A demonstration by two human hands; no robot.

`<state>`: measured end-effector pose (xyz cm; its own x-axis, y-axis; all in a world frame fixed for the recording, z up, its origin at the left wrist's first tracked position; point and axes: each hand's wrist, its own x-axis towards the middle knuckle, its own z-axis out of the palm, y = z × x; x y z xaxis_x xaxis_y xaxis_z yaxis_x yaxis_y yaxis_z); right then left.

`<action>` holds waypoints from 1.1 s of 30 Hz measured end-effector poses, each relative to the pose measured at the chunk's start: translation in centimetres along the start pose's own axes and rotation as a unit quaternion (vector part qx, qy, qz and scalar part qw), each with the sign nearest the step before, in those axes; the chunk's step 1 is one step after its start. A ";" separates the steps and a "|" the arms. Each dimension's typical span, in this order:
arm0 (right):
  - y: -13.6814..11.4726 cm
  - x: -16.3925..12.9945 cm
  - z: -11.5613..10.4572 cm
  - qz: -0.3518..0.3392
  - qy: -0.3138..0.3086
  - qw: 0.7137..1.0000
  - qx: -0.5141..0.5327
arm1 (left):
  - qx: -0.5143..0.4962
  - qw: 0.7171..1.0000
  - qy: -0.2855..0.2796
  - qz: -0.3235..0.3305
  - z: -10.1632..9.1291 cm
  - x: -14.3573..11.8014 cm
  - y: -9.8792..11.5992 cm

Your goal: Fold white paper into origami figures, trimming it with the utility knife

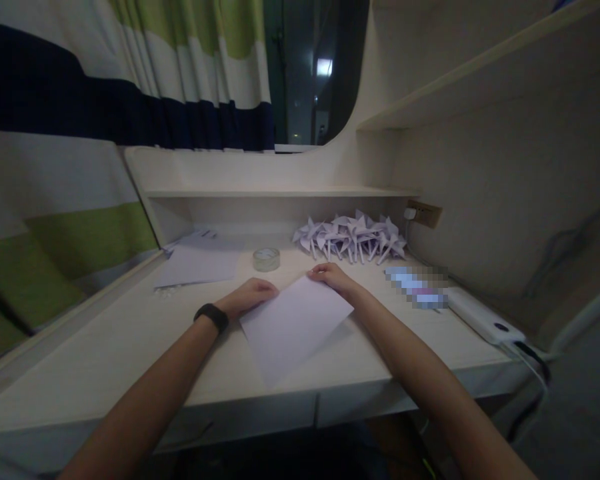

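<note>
You have a white sheet of paper (294,325) lying flat on the table (130,360), turned like a diamond, with its near corner reaching the table's front edge. Your left hand (247,297) presses on the sheet's left corner and your right hand (333,277) on its far corner; both lie flat with fingers down, neither grip closed around anything.

By the look of it, you are at the start of a fold: the sheet is squared up and pinned, but no crease shows yet. The next move seems to call for lifting one corner while the other hand keeps the paper from sliding.

Beyond your hands stands a roll of clear tape (266,259), and behind it to the right a heap of folded paper pinwheels (353,237). More loose sheets (200,263) lie to the left.
</note>
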<state>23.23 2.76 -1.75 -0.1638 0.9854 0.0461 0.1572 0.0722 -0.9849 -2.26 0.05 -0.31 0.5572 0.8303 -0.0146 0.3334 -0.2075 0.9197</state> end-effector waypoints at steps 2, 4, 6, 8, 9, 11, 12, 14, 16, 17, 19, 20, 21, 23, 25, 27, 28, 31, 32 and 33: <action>0.1 0.4 0.0 -0.014 0.023 1.000 0.003 | 0.009 1.000 0.007 0.008 -0.1 0.0 0.0; 0.3 0.9 -0.1 -0.027 0.046 0.999 0.001 | 0.016 1.000 0.013 0.013 -0.4 0.0 -0.1; 0.5 1.2 -0.4 -0.035 0.064 0.997 -0.001 | 0.024 0.999 0.018 0.012 -0.7 0.0 -0.3; 0.7 1.4 -0.7 -0.039 0.077 0.996 -0.002 | 0.036 0.999 0.016 0.012 -1.2 0.1 -0.6; 0.8 1.4 -0.9 -0.040 0.083 0.996 -0.002 | 0.045 0.999 0.012 0.017 -1.5 0.1 -0.7; 0.9 1.4 -1.1 -0.043 0.092 0.995 0.001 | 0.067 0.997 0.004 0.032 -2.1 0.0 -0.7; 0.9 1.4 -1.1 -0.044 0.096 0.994 0.004 | 0.078 0.996 0.001 0.039 -2.4 -0.1 -0.6; 0.8 1.4 -1.2 -0.046 0.104 0.993 0.012 | 0.092 0.995 0.001 0.040 -3.1 -0.6 -0.3; 0.6 1.4 -1.2 -0.047 0.111 0.992 0.022 | 0.098 0.995 0.001 0.025 -3.8 -1.5 0.0; 0.5 1.5 -1.3 -0.047 0.115 0.992 0.028 | 0.097 0.995 0.003 0.011 -4.2 -2.1 0.2; 0.3 1.4 -1.4 -0.044 0.126 0.990 0.043 | 0.093 0.995 0.008 -0.025 -5.1 -3.4 0.2; 0.2 1.3 -1.4 -0.042 0.131 0.989 0.054 | 0.091 0.994 0.030 -0.043 -5.6 -3.9 0.2; 0.1 1.2 -1.3 -0.040 0.135 0.988 0.066 | 0.086 0.993 0.061 -0.054 -6.0 -4.2 0.1; -0.1 0.8 -1.1 -0.035 0.137 0.986 0.091 | 0.081 0.983 0.156 -0.050 -6.5 -4.3 -0.1; -0.3 0.5 -0.5 -0.031 0.129 0.984 0.115 | 0.090 0.961 0.262 -0.021 -6.3 -3.4 0.0; -0.4 0.1 0.2 -0.029 0.112 0.984 0.135 | 0.131 0.945 0.299 0.008 -5.6 -1.8 0.4; -0.4 0.0 0.6 -0.029 0.102 0.984 0.143 | 0.162 0.943 0.289 0.022 -5.1 -0.9 0.7; -0.3 0.0 1.4 -0.031 0.075 0.985 0.152 | 0.223 0.949 0.204 0.085 -3.6 1.5 1.4; -0.2 0.0 1.5 -0.030 0.069 0.986 0.149 | 0.231 0.952 0.181 0.090 -3.2 2.0 1.5; -0.1 0.0 1.4 -0.029 0.064 0.987 0.144 | 0.232 0.955 0.160 0.089 -2.9 2.3 1.5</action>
<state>21.85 2.52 -1.92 -0.0378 0.9937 0.1054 -0.1351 0.0995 -0.9858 -2.70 3.15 2.15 0.4003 0.8606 0.3149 0.5973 -0.5056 0.6226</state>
